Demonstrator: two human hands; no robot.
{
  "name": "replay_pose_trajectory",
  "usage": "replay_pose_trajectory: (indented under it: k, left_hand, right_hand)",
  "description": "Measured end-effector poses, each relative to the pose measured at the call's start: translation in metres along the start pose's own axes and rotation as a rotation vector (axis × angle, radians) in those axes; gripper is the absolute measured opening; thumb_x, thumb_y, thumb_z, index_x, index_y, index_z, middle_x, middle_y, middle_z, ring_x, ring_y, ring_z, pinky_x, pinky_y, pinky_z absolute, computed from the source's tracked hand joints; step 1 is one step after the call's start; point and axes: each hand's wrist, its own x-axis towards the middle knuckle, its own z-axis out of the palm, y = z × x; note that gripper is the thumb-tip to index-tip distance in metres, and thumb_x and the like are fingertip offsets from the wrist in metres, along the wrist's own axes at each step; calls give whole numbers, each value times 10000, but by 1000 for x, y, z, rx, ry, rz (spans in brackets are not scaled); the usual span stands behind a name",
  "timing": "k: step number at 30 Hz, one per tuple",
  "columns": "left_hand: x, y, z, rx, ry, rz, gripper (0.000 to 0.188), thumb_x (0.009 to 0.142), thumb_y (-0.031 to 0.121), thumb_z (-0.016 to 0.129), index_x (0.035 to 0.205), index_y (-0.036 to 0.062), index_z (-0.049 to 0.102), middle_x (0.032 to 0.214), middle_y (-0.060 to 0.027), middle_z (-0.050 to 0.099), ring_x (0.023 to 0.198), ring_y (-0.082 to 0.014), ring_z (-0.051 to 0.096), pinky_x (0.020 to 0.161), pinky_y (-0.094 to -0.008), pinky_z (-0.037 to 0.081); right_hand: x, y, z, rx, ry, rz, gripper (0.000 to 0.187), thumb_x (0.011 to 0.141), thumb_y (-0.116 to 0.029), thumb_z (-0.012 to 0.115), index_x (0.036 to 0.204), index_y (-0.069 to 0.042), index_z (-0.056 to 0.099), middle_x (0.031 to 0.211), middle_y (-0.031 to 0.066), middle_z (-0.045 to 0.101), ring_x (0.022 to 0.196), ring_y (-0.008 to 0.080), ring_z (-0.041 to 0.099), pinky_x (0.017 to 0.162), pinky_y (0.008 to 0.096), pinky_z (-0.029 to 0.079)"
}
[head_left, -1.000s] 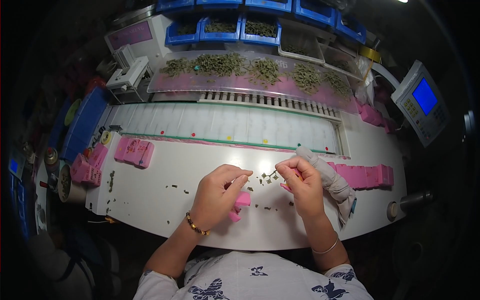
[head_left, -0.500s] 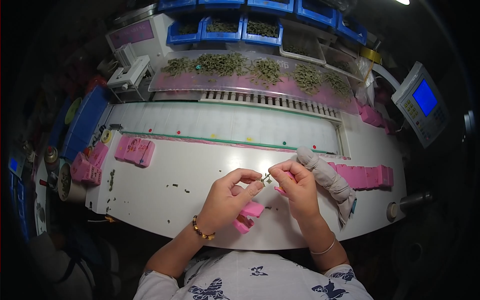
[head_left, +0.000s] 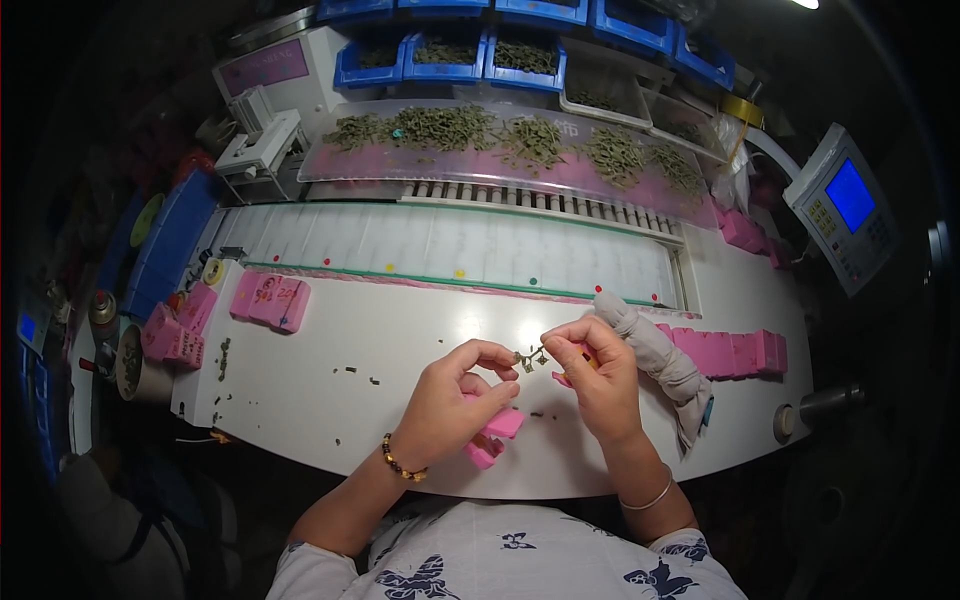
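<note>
A small dark-green branched piece [head_left: 533, 362] hangs between my hands, above the white table. My right hand [head_left: 602, 380] is closed, with thumb and forefinger pinching the piece's upper end. Part of a pink block [head_left: 562, 379] with a yellow patch also shows in its fingers. The lower fingers of my left hand [head_left: 455, 400] are curled on a pink rubber mold [head_left: 485, 452], which gapes below the palm. Its forefinger reaches the other end of the green piece, and its thumb is held apart. Whether that forefinger touches the piece, I cannot tell.
A grey cloth-wrapped roll [head_left: 655, 350] lies right of my right hand, before a row of pink blocks [head_left: 730, 353]. Other pink blocks [head_left: 270, 302] stand left. Beyond runs a white conveyor [head_left: 450, 240]; a clear tray [head_left: 480, 165] holds green pieces. A blue-screened device [head_left: 848, 200] stands right.
The conveyor's coloured dots have shifted left. My left thumb has moved down from the forefinger, and more of the green piece shows between my hands.
</note>
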Motion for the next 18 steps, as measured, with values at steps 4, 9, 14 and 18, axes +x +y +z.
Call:
replay_pose_trajectory:
  k: [4, 9, 14, 18]
  left_hand:
    - [1, -2, -1, 11, -14, -11, 263, 861, 31, 633, 1103, -36, 555, 1052, -94, 628, 846, -82, 653, 728, -200, 515]
    - [2, -2, -1, 7, -14, -34, 249, 870, 41, 631, 1097, -36, 564, 1038, -85, 633, 821, -76, 651, 724, -196, 512]
    - [2, -1, 0, 14, -9, -45, 227, 883, 55, 630, 1083, -36, 574, 1019, -67, 638, 787, -58, 636, 702, -191, 508]
    - [3, -2, 0, -6, -4, -49, 218, 886, 53, 627, 1079, -36, 577, 1016, -65, 639, 786, -54, 631, 694, -192, 507]
  right_hand:
    - [-1, -2, -1, -25, 24, -8, 74, 897, -71, 632, 872, -7, 660, 835, -13, 531, 712, 18, 498, 557, 163, 442]
    - [-1, 0, -3, -29, 18, -10, 68, 891, -68, 636, 871, -8, 661, 829, -13, 527, 708, 21, 489, 552, 166, 438]
    - [0, 3, -4, -60, 7, -36, 66, 889, -62, 634, 869, -4, 658, 811, -4, 532, 703, 30, 491, 555, 179, 428]
    - [-1, 4, -2, -61, -25, -39, 71, 894, -54, 621, 868, 3, 655, 816, 9, 549, 697, 35, 499, 560, 186, 428]
